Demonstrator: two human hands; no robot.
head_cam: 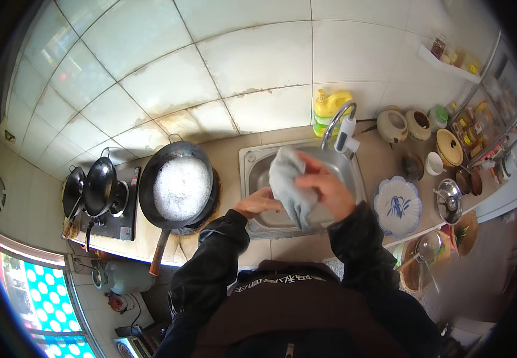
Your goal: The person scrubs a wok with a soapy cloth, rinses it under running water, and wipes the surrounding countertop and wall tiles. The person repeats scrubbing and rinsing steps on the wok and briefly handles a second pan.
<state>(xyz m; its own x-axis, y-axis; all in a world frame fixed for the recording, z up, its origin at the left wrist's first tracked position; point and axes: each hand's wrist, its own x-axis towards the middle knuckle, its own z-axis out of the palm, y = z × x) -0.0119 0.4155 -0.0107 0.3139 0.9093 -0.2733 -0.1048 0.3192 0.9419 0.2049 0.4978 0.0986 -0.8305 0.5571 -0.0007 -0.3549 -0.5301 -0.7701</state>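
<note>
Over the stainless steel sink [258,172], my right hand [325,183] grips a pale grey cloth [290,179] that hangs in folds, slightly blurred. My left hand [258,202] is at the cloth's lower left side; its fingertips are partly behind the cloth, so whether they hold it or something under it is hidden. The curved faucet [336,118] with a white fitting stands behind my right hand. Left of the sink, a large black wok [148,192] holds white foam [182,188].
A yellow detergent bottle [327,105] stands behind the sink. The wok's wooden handle [159,255] juts past the counter edge. Two smaller woks, one of them here [99,185], sit at the left. A blue-and-white scalloped plate [398,206], several jars and a metal bowl [449,201] occupy the right counter.
</note>
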